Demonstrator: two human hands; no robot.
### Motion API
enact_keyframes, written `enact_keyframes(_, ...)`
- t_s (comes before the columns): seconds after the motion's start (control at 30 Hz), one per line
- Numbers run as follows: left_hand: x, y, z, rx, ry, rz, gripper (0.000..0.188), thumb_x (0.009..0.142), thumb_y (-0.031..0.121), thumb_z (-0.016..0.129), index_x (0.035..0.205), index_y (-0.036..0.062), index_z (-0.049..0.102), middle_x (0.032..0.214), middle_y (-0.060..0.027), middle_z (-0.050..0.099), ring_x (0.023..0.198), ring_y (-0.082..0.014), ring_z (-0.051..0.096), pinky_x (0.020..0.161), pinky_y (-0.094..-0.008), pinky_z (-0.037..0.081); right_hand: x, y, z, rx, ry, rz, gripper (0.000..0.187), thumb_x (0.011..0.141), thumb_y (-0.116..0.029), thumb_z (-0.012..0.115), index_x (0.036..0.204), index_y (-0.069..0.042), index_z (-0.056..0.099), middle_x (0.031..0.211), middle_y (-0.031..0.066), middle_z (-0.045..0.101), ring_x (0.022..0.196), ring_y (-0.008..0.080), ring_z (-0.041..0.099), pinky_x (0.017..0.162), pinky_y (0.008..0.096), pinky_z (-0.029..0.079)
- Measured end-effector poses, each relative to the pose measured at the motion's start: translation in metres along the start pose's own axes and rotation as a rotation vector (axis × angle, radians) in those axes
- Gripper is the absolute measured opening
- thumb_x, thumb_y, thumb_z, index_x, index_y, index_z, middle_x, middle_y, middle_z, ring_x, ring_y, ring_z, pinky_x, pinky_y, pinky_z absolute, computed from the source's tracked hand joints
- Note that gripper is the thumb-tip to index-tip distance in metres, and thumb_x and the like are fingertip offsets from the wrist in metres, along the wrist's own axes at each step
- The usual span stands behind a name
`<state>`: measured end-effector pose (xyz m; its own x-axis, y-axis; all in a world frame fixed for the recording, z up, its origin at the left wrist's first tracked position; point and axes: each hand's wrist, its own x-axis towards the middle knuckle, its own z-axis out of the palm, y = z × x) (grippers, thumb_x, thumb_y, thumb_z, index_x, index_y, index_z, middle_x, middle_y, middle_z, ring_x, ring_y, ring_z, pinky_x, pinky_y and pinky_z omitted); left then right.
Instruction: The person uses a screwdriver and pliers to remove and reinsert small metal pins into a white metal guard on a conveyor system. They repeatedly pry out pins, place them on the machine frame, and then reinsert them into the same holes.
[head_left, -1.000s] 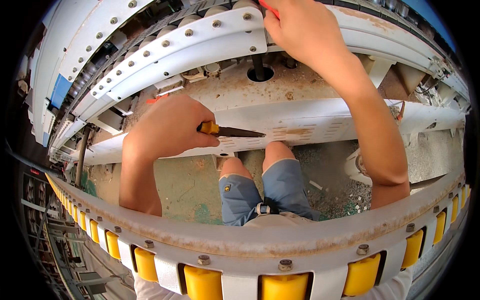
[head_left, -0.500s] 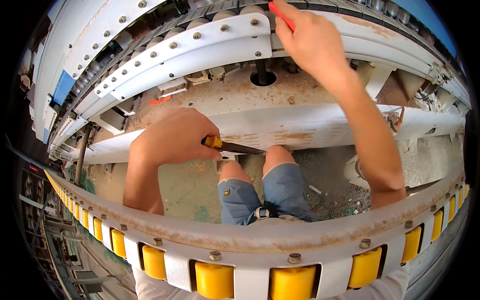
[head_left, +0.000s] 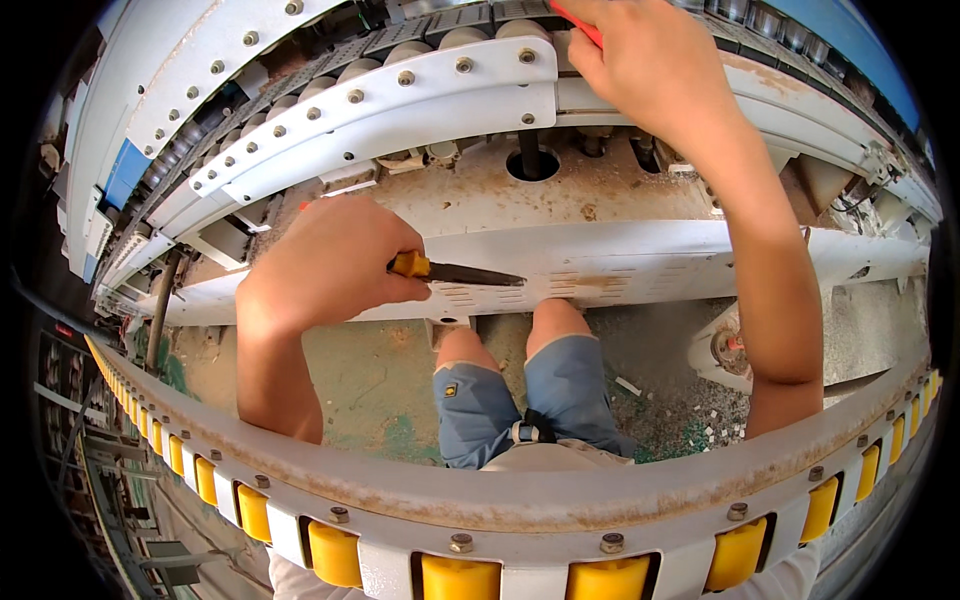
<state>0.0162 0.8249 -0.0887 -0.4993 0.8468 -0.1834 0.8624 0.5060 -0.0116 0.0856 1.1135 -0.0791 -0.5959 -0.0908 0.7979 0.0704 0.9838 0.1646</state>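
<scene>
My left hand (head_left: 335, 255) is closed around the yellow-and-black handle of a tool with a long, dark, tapering blade (head_left: 472, 275). Its tip points right, above my knees; I cannot tell whether it is a knife or a file. My right hand (head_left: 655, 65) is stretched to the far machine, closed on a slim red-handled tool (head_left: 578, 22). The far end of this red tool runs beyond the top edge of the view. Beside it lie the dark slatted chain track (head_left: 440, 25) and a white bolted side plate (head_left: 420, 95) with grey rollers behind.
A curved rail with yellow rollers (head_left: 460, 578) passes in front of my body, my forearms reaching beyond it. Below the track is a dusty white machine base (head_left: 620, 255) with vent slots and a round hole (head_left: 532, 165). White scraps (head_left: 710, 435) litter the floor at right.
The view has shifted slightly. My left hand has moved a little left and up with its dark-bladed tool, while my right hand has moved a bit right, still holding the red-handled tool.
</scene>
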Motion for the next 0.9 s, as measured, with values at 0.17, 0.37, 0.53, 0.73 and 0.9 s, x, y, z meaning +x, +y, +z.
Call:
enact_keyframes(0.17,0.0,0.003,-0.001,0.01,-0.015,0.025,0.031,0.081,0.037,0.081,0.091,0.0078,0.077,0.083,-0.0128,0.071,0.081,-0.0347,0.067,0.092,-0.0416,0.05,-0.001,0.013,-0.016,0.044,-0.125,-0.064,0.021,0.091,-0.02,0.06,0.1,-0.005,0.071,0.07,0.0203,0.068,0.07,0.0407,0.069,0.064,0.0512,0.055)
enact_keyframes(0.37,0.006,-0.012,0.019,-0.023,-0.111,0.022,0.038,0.082,0.044,0.081,0.095,0.008,0.078,0.081,-0.0127,0.071,0.079,-0.0325,0.068,0.084,-0.0405,0.052,-0.013,0.007,-0.002,0.237,-0.005,0.02,0.02,0.092,-0.019,0.063,0.102,-0.005,0.072,0.075,0.0205,0.069,0.072,0.042,0.069,0.066,0.0511,0.055)
enact_keyframes(0.53,0.032,-0.05,0.053,-0.187,-0.181,0.031,0.046,0.086,0.049,0.078,0.093,0.0037,0.076,0.078,-0.0138,0.071,0.073,-0.0307,0.067,0.069,-0.0422,0.052,-0.027,-0.007,0.015,0.337,0.221,0.133,0.023,0.093,-0.017,0.064,0.111,-0.005,0.071,0.078,0.0219,0.071,0.074,0.0422,0.069,0.066,0.0509,0.055)
enact_keyframes(0.73,0.08,-0.104,0.108,-0.323,0.001,-0.233,0.058,0.09,0.061,0.072,0.087,0.0029,0.073,0.075,-0.0123,0.072,0.069,-0.0275,0.066,0.067,-0.0416,0.051,-0.013,-0.013,0.018,0.221,0.191,0.174,0.028,0.093,-0.018,0.064,0.118,-0.006,0.07,0.081,0.0213,0.072,0.075,0.0421,0.07,0.068,0.0497,0.057)
enact_keyframes(0.9,0.104,-0.139,0.129,-0.336,0.053,-0.359,0.062,0.088,0.065,0.072,0.089,0.003,0.079,0.075,-0.0148,0.071,0.071,-0.029,0.067,0.068,-0.0423,0.051,0.001,0.0,0.004,-0.04,0.013,0.105,0.035,0.093,-0.017,0.066,0.127,-0.013,0.072,0.088,0.0137,0.077,0.075,0.0325,0.073,0.068,0.0443,0.056)
